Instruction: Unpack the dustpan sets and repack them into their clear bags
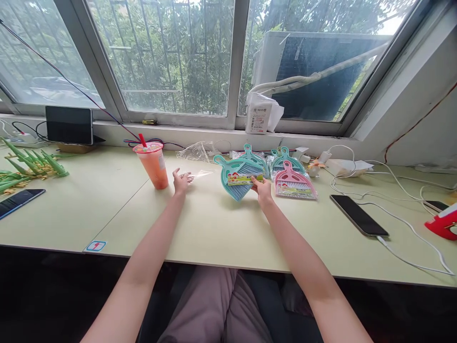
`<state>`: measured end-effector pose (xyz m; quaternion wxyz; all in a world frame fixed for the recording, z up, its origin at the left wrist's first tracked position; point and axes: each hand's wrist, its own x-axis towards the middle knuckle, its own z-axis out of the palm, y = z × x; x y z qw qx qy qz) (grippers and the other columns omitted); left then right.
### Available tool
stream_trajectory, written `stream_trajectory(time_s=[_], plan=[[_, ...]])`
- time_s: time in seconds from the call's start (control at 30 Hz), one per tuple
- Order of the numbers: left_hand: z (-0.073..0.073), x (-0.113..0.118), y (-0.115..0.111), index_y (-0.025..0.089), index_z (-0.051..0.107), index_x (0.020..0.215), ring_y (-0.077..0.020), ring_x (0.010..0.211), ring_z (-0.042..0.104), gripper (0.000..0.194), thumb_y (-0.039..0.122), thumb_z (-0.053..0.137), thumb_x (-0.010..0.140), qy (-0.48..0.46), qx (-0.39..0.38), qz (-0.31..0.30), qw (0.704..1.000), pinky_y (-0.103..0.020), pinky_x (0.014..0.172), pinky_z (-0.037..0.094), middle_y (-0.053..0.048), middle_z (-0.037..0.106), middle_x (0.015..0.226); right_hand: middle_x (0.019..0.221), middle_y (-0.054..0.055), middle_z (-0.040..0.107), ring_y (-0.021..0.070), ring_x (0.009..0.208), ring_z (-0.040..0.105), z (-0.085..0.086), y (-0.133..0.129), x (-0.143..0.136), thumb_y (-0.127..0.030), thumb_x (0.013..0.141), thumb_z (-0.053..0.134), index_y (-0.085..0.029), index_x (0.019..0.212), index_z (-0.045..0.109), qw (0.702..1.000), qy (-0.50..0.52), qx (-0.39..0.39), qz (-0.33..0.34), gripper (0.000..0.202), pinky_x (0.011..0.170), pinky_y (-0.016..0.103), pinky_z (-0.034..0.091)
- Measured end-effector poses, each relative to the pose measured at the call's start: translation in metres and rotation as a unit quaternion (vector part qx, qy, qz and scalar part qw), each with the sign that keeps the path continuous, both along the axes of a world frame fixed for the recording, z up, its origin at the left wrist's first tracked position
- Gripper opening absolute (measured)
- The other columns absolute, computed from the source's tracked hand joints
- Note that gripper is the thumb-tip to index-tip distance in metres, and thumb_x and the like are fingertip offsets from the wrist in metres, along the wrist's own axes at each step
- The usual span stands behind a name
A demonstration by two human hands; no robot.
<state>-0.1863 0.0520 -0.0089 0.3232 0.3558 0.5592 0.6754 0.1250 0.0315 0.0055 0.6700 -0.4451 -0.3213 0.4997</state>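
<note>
My right hand holds a teal dustpan-and-brush set by its lower right edge, over the labelled strip, tilted above the table. A clear plastic wrapper lies under the fingers of my left hand, which are bent and close to it; whether they pinch it is hard to tell. More clear film lies behind. Behind the held set is another teal set. To the right stand a wrapped pink set and a teal one.
A cup with a red straw stands left of my left hand. Phones, white cables and a red-white object are at right. A tablet, green plant-like pieces and another phone are at left.
</note>
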Motion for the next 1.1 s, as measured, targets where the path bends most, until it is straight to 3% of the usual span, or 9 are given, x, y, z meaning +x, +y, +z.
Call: stream_trajectory(time_s=[0.13,0.23,0.3,0.37,0.5,0.67,0.83,0.97,1.1], plan=[[0.002,0.003,-0.010,0.020,0.047,0.126,-0.0209,0.102,0.066,0.044,0.004,0.043,0.084,0.214,0.021,0.091,0.972,-0.038,0.092,0.051,-0.014,0.064,0.117,0.076,0.000,0.072,0.0129,0.063,0.068,-0.002,0.001,0.001,-0.018,0.066,0.082,-0.017,0.083,0.065,1.000,0.020,-0.005,0.001,0.024,0.064,0.027,0.061],[0.012,0.014,-0.025,0.018,0.052,0.125,-0.0304,0.142,0.034,0.038,0.016,0.050,0.088,0.358,0.109,0.160,0.913,-0.050,0.112,0.032,-0.020,0.036,0.152,0.078,0.001,0.073,0.0125,0.065,0.067,-0.005,0.002,0.000,-0.021,0.063,0.085,-0.017,0.084,0.066,1.000,0.019,0.007,0.016,0.029,0.063,0.025,0.060],[0.020,0.027,-0.034,0.019,0.052,0.128,-0.0314,0.144,0.029,0.038,0.030,0.053,0.091,0.380,0.164,0.102,0.905,-0.051,0.113,0.029,-0.018,0.031,0.155,0.080,0.002,0.073,0.0131,0.068,0.068,-0.006,0.001,-0.003,-0.024,0.059,0.087,-0.017,0.084,0.066,0.999,0.014,0.018,0.031,0.033,0.063,0.025,0.060],[0.025,0.044,-0.040,0.020,0.052,0.128,-0.0296,0.131,0.047,0.044,0.045,0.049,0.092,0.304,0.165,-0.038,0.938,-0.048,0.105,0.041,-0.018,0.047,0.143,0.083,0.002,0.073,0.0139,0.071,0.068,-0.007,-0.001,-0.007,-0.029,0.057,0.088,-0.017,0.085,0.067,0.998,0.009,0.031,0.057,0.037,0.065,0.026,0.060],[0.024,0.069,-0.042,0.014,0.059,0.113,-0.0264,0.088,0.068,0.065,0.071,0.043,0.085,0.087,-0.005,-0.331,0.939,-0.041,0.074,0.056,-0.015,0.069,0.098,0.089,0.004,0.073,0.0151,0.078,0.069,-0.003,-0.006,-0.015,-0.035,0.056,0.087,-0.017,0.088,0.067,0.991,-0.019,0.049,0.121,0.042,0.072,0.028,0.060],[0.017,0.070,-0.037,0.016,0.058,0.085,-0.0181,0.063,0.058,0.055,0.069,0.045,0.082,0.071,0.003,-0.260,0.963,-0.030,0.058,0.048,-0.004,0.060,0.069,0.095,0.003,0.071,0.0183,0.084,0.069,0.003,-0.007,-0.011,-0.026,0.061,0.082,-0.021,0.105,0.060,0.975,-0.136,0.007,0.177,0.049,0.072,0.033,0.060],[0.019,0.060,-0.034,0.022,0.033,0.061,-0.0137,0.058,0.036,0.045,0.056,0.041,0.091,0.187,0.113,-0.019,0.976,-0.028,0.057,0.031,0.003,0.034,0.058,0.116,0.008,0.063,0.0245,0.107,0.060,0.006,-0.008,0.006,-0.005,0.062,0.072,-0.025,0.125,0.049,0.848,-0.513,0.024,0.131,0.070,0.081,0.037,0.052],[0.023,0.053,-0.036,0.022,0.028,0.063,-0.0136,0.057,0.028,0.040,0.043,0.036,0.097,0.217,0.156,0.055,0.962,-0.029,0.057,0.025,0.004,0.028,0.058,0.110,0.011,0.061,0.0262,0.107,0.055,0.011,-0.010,0.015,-0.002,0.072,0.065,-0.019,0.106,0.060,0.674,-0.737,0.051,-0.022,0.039,0.087,0.039,0.042],[0.025,0.050,-0.037,0.022,0.025,0.062,-0.0134,0.056,0.024,0.041,0.039,0.037,0.097,0.202,0.161,0.092,0.962,-0.029,0.056,0.021,0.004,0.024,0.057,0.096,0.008,0.062,0.0258,0.101,0.054,0.015,-0.011,0.020,-0.011,0.078,0.069,-0.020,0.080,0.067,0.600,-0.799,0.052,-0.003,0.009,0.088,0.041,0.036]])
